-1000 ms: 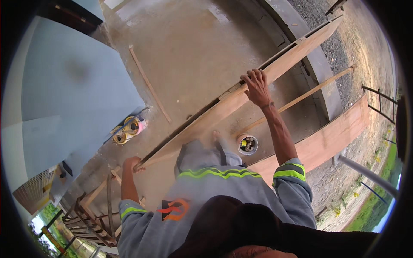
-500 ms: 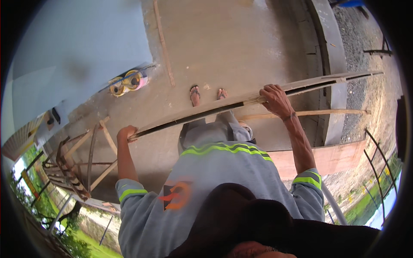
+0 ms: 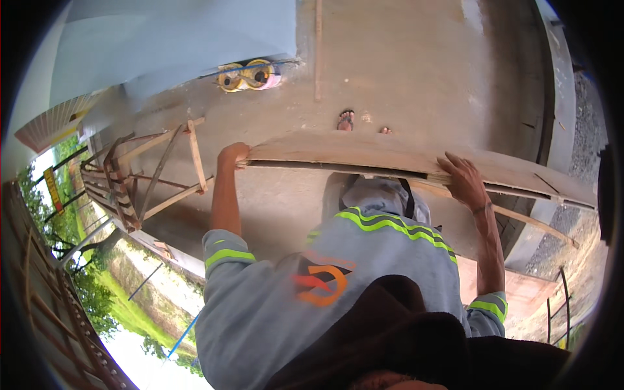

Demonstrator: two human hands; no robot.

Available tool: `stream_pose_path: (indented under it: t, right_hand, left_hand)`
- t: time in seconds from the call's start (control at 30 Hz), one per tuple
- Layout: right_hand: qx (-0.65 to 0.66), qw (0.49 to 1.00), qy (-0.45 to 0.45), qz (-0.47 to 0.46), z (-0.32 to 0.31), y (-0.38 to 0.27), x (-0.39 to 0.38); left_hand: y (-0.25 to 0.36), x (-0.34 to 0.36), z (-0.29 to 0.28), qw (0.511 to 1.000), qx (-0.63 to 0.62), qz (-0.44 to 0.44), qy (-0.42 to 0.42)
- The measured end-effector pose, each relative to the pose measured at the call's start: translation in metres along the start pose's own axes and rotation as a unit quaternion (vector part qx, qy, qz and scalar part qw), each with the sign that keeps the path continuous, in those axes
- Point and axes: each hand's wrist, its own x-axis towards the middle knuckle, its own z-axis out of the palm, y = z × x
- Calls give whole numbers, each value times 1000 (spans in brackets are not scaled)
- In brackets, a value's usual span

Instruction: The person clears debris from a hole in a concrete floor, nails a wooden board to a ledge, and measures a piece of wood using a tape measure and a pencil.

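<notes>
Timber frame [image 3: 197, 157], left: shifted up and rightward in the picture since the previous frame; built of rough, straight sticks set at angles.
Wall [image 3: 188, 32], upper left: pale blue, smooth and flat; more of the floor beside it is now shown.
Buckets [image 3: 250, 80], upper left of centre: two, round, yellow-rimmed; displaced rightward in view, as the camera has been turned.
Left hand [image 3: 235, 153], left of centre: fingers curled closed around the left end of the panel; grip kept from the previous frame.
Long panel [image 3: 364, 149], across mid-frame: held between both hands in front of the body; formerly sloped up to the right, now dipped toward the right. Thin, flat, brown wood; dark gap seen along the near edge.
Sandalled foot [image 3: 346, 120], above centre: now partly cut off by the panel's far edge.
Right hand [image 3: 463, 179], right of centre: partly closed over the near edge, panel gripped; thumb cannot be made out.
Wood strip [image 3: 536, 223], right: narrow, pale; passed under the panel.
Gravel [image 3: 582, 123], far right: grey, coarse.
</notes>
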Motion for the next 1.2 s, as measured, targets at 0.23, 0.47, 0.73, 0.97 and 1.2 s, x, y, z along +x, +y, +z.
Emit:
stream_pose_path:
  t: [0.23, 0.47, 0.73, 0.97, 1.2]
  right_hand:
    - [41, 995, -32, 81, -12, 7, -10]
    - [45, 990, 22, 135, -14, 14, -45]
    - [20, 989, 48, 142, -4, 3, -52]
    - [48, 981, 122, 144, -4, -39, -37]
    - [-46, 993, 75, 83, 54, -94, 10]
  left_hand:
    - [11, 19, -17, 995, 85, 22, -44]
    - [19, 23, -17, 995, 79, -7, -67]
    - [21, 28, -22, 992, 88, 25, -84]
    - [13, 38, -32, 994, 60, 5, -87]
    - [20, 43, -31, 993, 83, -12, -87]
